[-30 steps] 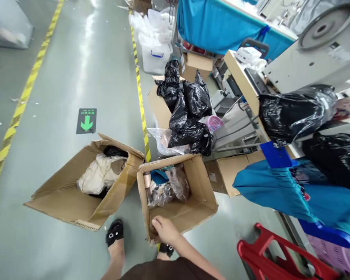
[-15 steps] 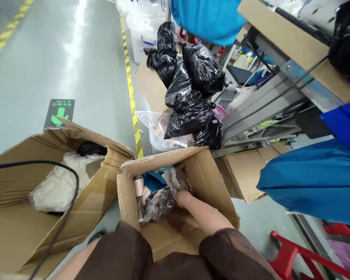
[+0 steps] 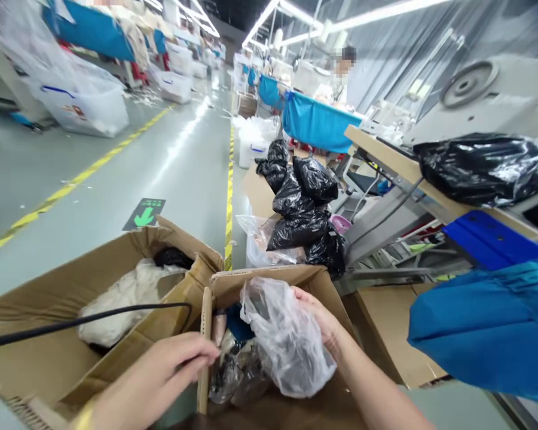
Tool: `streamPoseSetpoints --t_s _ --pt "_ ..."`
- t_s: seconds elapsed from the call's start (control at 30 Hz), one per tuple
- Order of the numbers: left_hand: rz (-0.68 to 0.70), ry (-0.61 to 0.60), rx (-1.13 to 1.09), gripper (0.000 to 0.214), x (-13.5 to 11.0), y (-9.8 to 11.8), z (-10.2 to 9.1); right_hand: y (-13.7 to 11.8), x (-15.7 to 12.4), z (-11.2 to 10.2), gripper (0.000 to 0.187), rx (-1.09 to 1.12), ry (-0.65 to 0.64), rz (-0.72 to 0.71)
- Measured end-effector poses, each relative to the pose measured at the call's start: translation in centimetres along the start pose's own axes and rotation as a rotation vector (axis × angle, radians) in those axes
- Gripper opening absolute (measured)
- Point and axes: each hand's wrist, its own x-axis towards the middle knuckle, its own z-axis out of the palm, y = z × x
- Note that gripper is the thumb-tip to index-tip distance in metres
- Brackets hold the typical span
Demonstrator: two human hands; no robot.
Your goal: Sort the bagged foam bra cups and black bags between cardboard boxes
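Above the open carton, I have the right hand gripping a clear plastic bag, apparently lifted free; other bags remain inside. The left hand, fingers loosely parted, holds nothing near its edge.

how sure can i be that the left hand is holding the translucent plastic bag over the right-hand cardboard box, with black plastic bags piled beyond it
Wrong hand: the head view shows the right hand holding the translucent plastic bag over the right-hand cardboard box, with black plastic bags piled beyond it.
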Motion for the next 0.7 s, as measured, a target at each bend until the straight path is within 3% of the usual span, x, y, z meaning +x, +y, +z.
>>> streamPoseSetpoints --t_s 0.07,0.13,0.23,0.3,0.4,0.47,0.53,0.6,0.7 --pt "-0.105 0.001 -0.307 0.057 1.4 2.4 2.3 -0.9 -1.2 2.8 0.049 0.083 -0.074 -0.149" --pt "-0.22 0.089 -0.703 0.071 2.4 3.3 4.3 -1.0 -2.1 5.5 0.04 -0.008 -0.231 -0.325" --pt "-0.223 0.317 -1.022 0.054 3.3 2.9 5.9 -0.2 -3.4 8.2 0.027 -0.106 -0.438 -0.383" --pt "-0.193 0.48 -1.073 0.046 3.6 2.5 5.5 0.6 -3.8 8.5 0.026 0.006 -0.327 -0.329" --pt "-0.161 0.706 -1.144 0.055 3.5 1.9 3.4 1.6 -3.8 7.0 0.03 0.202 0.088 -0.318" --pt "-0.157 0.82 -1.19 0.065 3.0 1.5 1.7 1.8 -3.6 5.5 0.04 0.231 0.257 -0.331" --pt "-0.171 0.879 -1.219 0.074 2.2 0.9 0.2 1.6 -3.4 4.1 0.049 0.153 0.297 -0.334" --pt "-0.194 0.848 -1.185 0.075 1.3 0.4 -0.9 1.0 -3.5 3.2 0.037 -0.003 0.279 -0.346" --pt "-0.148 0.851 -0.787 0.057 -0.3 0.1 -1.6 -0.6 -4.2 2.8 0.036 -0.36 0.08 -0.319"
